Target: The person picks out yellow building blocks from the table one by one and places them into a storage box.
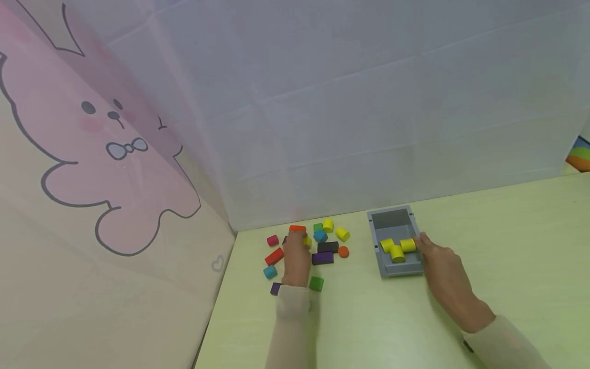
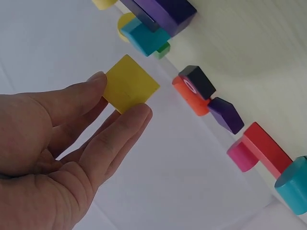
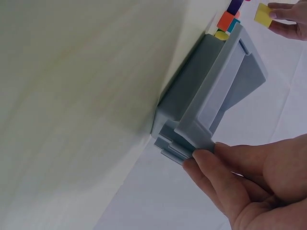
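Yellow block (image 2: 131, 84) hangs near dark block (image 2: 200, 82) and purple block (image 2: 226, 115).

Bin (image 3: 216, 76): plastic by look, smooth, low sheen. Yellow block (image 2: 130, 84): smooth, matt, painted-looking. Table (image 1: 369, 328): wood-grain surface, smooth, faint sheen. Backdrop (image 1: 345, 113): creased; cloth or plastic, can't tell. Sleeves (image 1: 290, 328): matt cloth.

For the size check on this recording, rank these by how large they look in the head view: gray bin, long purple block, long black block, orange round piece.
1. Gray bin
2. Long purple block and long black block: too alike to rank
3. Orange round piece
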`<state>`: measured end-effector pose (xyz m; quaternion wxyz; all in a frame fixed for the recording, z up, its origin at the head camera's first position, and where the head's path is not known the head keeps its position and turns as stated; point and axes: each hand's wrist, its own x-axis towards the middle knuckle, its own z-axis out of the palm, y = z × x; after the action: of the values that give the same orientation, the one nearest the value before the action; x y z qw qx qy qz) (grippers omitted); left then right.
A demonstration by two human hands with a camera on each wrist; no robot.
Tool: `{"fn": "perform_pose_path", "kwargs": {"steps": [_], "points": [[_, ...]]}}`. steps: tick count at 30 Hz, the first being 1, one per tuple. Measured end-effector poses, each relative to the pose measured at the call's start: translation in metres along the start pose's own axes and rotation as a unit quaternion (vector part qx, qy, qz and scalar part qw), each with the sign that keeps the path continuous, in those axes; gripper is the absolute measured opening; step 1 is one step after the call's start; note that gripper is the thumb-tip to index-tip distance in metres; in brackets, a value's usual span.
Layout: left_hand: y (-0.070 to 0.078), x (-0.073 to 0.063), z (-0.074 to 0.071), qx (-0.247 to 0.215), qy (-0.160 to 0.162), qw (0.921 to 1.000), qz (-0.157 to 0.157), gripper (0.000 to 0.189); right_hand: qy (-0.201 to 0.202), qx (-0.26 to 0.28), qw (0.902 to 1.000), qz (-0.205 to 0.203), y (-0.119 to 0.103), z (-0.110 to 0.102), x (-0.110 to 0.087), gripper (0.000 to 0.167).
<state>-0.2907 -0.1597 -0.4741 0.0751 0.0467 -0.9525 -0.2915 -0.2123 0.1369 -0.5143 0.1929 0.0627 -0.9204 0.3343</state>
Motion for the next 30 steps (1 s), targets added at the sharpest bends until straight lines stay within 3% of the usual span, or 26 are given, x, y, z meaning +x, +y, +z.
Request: {"fn": "perform_pose_path", "kwargs": {"steps": [6,17,22,30], "points": [[0.008,-0.004,0.003,0.020,0.014,0.9995,0.020,0.029,0.007,0.001,1.0000,-0.007,0.001,0.001,-0.001,0.041],[0.024,-0.008,0.007,0.035,0.010,0.9981,0.050,0.026,0.034,0.003,0.9991,-0.024,0.003,0.004,-0.001,0.036],[0.030,-0.011,0.010,0.022,0.015,0.9969,0.074,0.024,0.023,0.002,0.9996,-0.018,0.002,0.003,0.000,0.036],[0.042,-0.016,0.017,0.003,-0.004,0.9968,0.080,0.030,0.007,0.002,0.9999,-0.009,0.000,0.001,0.000,0.037]]}}
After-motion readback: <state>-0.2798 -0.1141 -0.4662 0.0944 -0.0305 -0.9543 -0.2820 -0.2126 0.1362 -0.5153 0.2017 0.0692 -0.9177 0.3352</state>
